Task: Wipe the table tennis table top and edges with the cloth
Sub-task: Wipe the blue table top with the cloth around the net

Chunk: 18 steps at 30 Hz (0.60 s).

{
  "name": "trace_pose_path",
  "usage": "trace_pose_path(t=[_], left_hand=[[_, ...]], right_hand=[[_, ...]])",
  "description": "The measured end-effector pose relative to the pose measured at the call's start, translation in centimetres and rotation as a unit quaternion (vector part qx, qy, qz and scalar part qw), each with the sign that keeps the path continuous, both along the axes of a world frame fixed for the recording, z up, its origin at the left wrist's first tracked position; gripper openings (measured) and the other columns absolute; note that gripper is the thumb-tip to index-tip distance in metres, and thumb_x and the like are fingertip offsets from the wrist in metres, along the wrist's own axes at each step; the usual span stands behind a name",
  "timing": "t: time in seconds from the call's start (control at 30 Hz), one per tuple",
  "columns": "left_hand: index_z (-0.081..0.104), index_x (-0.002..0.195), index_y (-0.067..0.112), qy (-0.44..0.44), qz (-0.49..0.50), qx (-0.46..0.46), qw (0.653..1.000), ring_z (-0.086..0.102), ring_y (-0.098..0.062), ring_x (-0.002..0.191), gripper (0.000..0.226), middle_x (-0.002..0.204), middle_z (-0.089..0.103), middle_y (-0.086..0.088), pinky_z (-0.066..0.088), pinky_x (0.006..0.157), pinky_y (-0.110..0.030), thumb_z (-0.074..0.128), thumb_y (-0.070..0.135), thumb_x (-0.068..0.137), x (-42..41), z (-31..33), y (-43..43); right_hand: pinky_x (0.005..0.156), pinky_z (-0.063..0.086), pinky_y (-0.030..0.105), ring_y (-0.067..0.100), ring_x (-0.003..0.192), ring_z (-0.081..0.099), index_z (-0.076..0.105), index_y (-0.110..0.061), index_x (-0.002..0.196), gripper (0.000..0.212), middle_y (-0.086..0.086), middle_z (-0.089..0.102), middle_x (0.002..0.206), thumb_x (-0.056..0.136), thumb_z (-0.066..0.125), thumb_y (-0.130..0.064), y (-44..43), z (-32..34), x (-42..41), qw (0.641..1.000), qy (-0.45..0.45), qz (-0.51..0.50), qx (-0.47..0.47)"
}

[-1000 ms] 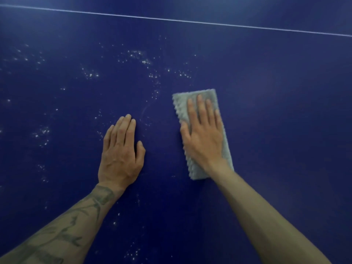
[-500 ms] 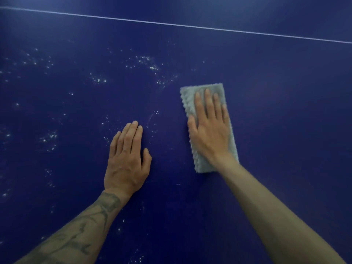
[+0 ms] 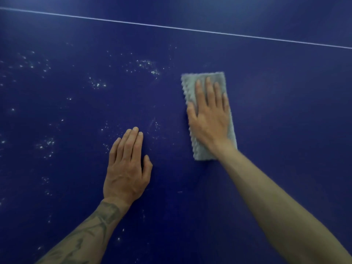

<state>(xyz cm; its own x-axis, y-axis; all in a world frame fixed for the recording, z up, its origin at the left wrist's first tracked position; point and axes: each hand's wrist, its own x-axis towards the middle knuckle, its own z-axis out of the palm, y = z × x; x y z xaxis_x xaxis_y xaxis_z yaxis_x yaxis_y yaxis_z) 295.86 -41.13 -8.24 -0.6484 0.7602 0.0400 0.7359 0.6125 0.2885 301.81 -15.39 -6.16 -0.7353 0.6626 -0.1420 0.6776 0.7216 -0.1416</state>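
The dark blue table tennis table top [image 3: 276,115] fills the whole head view. A folded grey cloth [image 3: 190,86] lies flat on it right of centre, its long side running away from me. My right hand [image 3: 208,119] presses down on the cloth with straight fingers laid along it. My left hand [image 3: 126,166] rests flat on the bare table surface to the left of the cloth, fingers together and straight, holding nothing.
White dust specks [image 3: 146,66] lie scattered over the left half of the table, far from and beside my left hand. A thin white line [image 3: 190,29] crosses the table at the far side. The surface right of the cloth looks speck-free.
My right hand has slid the cloth away from me along the table. My left hand has stayed flat on the surface, shifting slightly with the view.
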Motion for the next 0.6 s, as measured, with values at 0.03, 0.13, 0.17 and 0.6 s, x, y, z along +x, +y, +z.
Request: trace_pose_path(t=[0.03, 0.13, 0.17, 0.6], left_hand=[[0.036, 0.158, -0.001, -0.001, 0.000, -0.001, 1.000, 0.029, -0.030, 0.157, 0.060, 0.166, 0.034, -0.016, 0.023, 0.129, -0.051, 0.039, 0.026, 0.105, 0.0, 0.0, 0.0], [0.037, 0.158, -0.001, 0.002, -0.003, -0.001, 1.000, 0.029, -0.031, 0.157, 0.060, 0.166, 0.034, -0.016, 0.023, 0.129, -0.051, 0.039, 0.026, 0.104, 0.0, 0.0, 0.1], [0.037, 0.158, -0.001, 0.002, -0.003, -0.002, 1.000, 0.029, -0.031, 0.157, 0.060, 0.166, 0.034, -0.016, 0.023, 0.129, -0.051, 0.039, 0.026, 0.104, 0.0, 0.0, 0.1], [0.037, 0.158, 0.000, 0.006, -0.003, -0.009, 1.000, 0.029, -0.029, 0.157, 0.060, 0.167, 0.034, -0.015, 0.025, 0.129, -0.052, 0.039, 0.026, 0.105, 0.0, -0.1, 0.0]], right_hand=[[0.133, 0.002, 0.049, 0.026, 0.165, -0.003, 0.004, -0.021, 0.171, 0.070, 0.005, -0.001, 0.179, 0.111, 0.025, -0.048, 1.4, 0.2, -1.1, 0.999, 0.001, -0.037, -0.001], [0.133, 0.001, 0.050, 0.027, 0.165, -0.004, 0.002, -0.021, 0.171, 0.070, 0.006, -0.004, 0.179, 0.111, 0.027, -0.046, 3.5, 0.5, -5.7, 0.996, 0.019, -0.082, -0.002], [0.133, 0.001, 0.050, 0.027, 0.165, -0.004, 0.002, -0.021, 0.171, 0.070, 0.006, -0.004, 0.179, 0.111, 0.026, -0.047, 3.1, 0.5, -7.0, 0.997, 0.022, -0.070, -0.008], [0.133, 0.002, 0.049, 0.026, 0.165, -0.002, 0.003, -0.021, 0.171, 0.071, 0.006, -0.002, 0.179, 0.110, 0.026, -0.047, 4.4, 0.6, -8.4, 0.998, 0.027, -0.050, -0.003]])
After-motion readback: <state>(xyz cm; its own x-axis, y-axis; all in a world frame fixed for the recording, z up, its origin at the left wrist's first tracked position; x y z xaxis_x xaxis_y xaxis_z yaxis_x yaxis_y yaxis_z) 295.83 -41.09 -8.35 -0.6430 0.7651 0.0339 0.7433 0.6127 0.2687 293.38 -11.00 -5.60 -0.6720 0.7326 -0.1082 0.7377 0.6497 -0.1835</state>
